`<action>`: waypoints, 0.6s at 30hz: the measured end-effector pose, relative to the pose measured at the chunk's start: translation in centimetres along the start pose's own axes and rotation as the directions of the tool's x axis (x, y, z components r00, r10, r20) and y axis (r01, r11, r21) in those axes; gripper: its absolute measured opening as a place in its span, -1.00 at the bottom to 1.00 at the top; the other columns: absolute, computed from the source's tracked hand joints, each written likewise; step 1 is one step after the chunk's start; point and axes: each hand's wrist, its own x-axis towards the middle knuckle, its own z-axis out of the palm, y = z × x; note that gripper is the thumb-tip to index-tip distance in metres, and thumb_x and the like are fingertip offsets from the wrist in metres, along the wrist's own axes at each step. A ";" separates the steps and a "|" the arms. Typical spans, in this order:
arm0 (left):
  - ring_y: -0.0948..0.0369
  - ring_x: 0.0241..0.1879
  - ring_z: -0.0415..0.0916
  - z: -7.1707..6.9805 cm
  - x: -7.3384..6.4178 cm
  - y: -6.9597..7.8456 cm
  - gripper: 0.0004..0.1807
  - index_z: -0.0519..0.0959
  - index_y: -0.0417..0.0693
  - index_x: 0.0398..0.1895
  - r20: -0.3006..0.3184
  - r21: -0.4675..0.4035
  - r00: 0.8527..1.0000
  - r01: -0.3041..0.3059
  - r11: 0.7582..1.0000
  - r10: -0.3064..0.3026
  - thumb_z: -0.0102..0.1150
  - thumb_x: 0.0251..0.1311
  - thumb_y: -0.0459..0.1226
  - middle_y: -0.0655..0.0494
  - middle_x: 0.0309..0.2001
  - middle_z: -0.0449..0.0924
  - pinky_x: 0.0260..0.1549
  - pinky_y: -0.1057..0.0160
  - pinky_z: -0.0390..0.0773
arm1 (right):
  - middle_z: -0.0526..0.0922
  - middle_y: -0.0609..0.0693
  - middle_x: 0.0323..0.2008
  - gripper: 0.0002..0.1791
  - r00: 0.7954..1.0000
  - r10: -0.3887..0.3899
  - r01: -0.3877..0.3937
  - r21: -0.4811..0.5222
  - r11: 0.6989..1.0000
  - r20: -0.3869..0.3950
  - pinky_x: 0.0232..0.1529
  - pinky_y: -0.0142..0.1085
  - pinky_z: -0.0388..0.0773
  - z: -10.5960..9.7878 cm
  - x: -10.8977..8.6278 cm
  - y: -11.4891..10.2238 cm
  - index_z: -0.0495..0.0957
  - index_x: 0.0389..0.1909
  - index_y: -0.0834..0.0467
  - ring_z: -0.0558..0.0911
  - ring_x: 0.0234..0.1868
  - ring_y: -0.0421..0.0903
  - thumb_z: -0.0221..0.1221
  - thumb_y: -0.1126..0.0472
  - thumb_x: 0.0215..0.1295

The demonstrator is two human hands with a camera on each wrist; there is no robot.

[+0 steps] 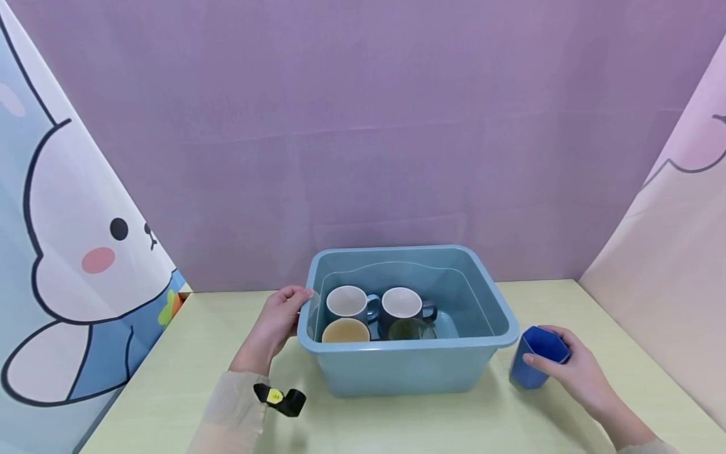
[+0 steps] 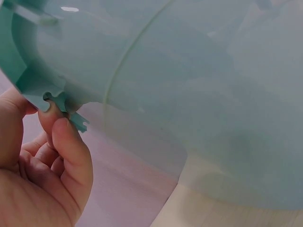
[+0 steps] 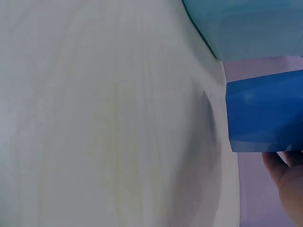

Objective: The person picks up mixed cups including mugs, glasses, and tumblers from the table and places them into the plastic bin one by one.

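My left hand [image 1: 282, 317] pinches the left rim of a blue plastic tub [image 1: 397, 371]; the left wrist view has the fingers curled at the underside of that rim. Off the tub's right side, my right hand [image 1: 580, 372] grips a dark blue hexagonal cup [image 1: 524, 362], thumb on its near side and fingers round the right. In the right wrist view the cup [image 3: 265, 113] appears raised over the table, its shadow apart from it. Inside the tub are a light blue mug [image 1: 346, 301], a dark mug [image 1: 401, 303], a tan-lined cup [image 1: 346, 331] and a dark greenish cup [image 1: 411, 329].
The tub stands on a pale wood-grain table [image 1: 170, 372]. Behind it hangs a purple cloth [image 1: 386, 139], with printed cartoon sheets to the left and right. A black strap device [image 1: 280, 399] sits on the left wrist.
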 end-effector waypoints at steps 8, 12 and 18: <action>0.19 -0.45 0.51 -0.1 0.2 -0.2 -0.66 0.49 -0.17 -0.10 -0.007 0.000 1.000 0.004 1.000 -0.004 0.02 0.31 -0.07 0.10 -0.37 0.53 -0.38 0.27 0.60 | 0.51 -0.01 -0.05 -0.33 1.000 -0.004 0.004 -0.003 1.000 -0.015 -0.29 -0.40 0.51 -0.7 -0.1 -0.5 0.22 0.24 0.26 0.45 -0.21 -0.51 0.26 0.11 0.19; 0.19 -0.45 0.52 0.0 0.1 -0.2 -0.66 0.50 -0.17 -0.09 -0.003 -0.005 1.000 0.000 1.000 0.000 0.02 0.32 -0.07 0.08 -0.36 0.54 -0.37 0.26 0.62 | 0.50 0.03 -0.03 -0.34 1.000 -0.011 0.011 0.006 1.000 -0.011 -0.29 -0.39 0.52 -1.0 -0.1 -0.8 0.21 0.25 0.27 0.45 -0.20 -0.49 0.25 0.13 0.20; 0.21 -0.45 0.53 0.0 0.0 0.0 -0.62 0.48 -0.20 -0.05 0.008 -0.010 1.000 -0.011 1.000 0.011 0.03 0.32 -0.06 0.07 -0.34 0.56 -0.38 0.27 0.61 | 0.48 0.12 0.02 -0.34 1.000 -0.009 0.009 0.002 1.000 -0.004 -0.31 -0.38 0.53 -1.2 -0.1 -1.3 0.19 0.26 0.26 0.44 -0.20 -0.49 0.23 0.12 0.22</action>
